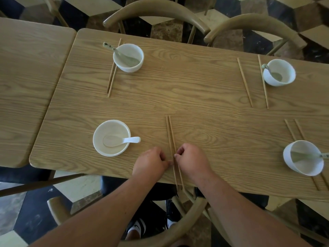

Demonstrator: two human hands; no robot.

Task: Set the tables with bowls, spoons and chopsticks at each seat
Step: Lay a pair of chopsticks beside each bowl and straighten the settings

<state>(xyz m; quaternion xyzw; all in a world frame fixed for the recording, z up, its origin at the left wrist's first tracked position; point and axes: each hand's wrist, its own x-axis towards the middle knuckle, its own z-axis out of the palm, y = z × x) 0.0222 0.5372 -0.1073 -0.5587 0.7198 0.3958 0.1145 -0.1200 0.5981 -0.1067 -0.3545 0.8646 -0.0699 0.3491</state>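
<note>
A pair of wooden chopsticks (170, 132) lies on the table (195, 97) at the near middle, its near ends past the front edge. My left hand (150, 162) and my right hand (193, 160) pinch this pair from either side. To their left stands a white bowl (111, 138) with a white spoon (122, 140) in it. At the far left is a bowl (128, 57) with a spoon and chopsticks (112, 73) beside it. The far right bowl (279, 72) has two spread chopsticks (245, 82). The near right bowl (303, 157) sits over chopsticks (290, 130).
A second table (26, 86) butts against the left side. Curved wooden chair backs stand at the far side (154, 14) (254, 26) and one right below my arms (178, 234). The floor is a dark and light cube pattern.
</note>
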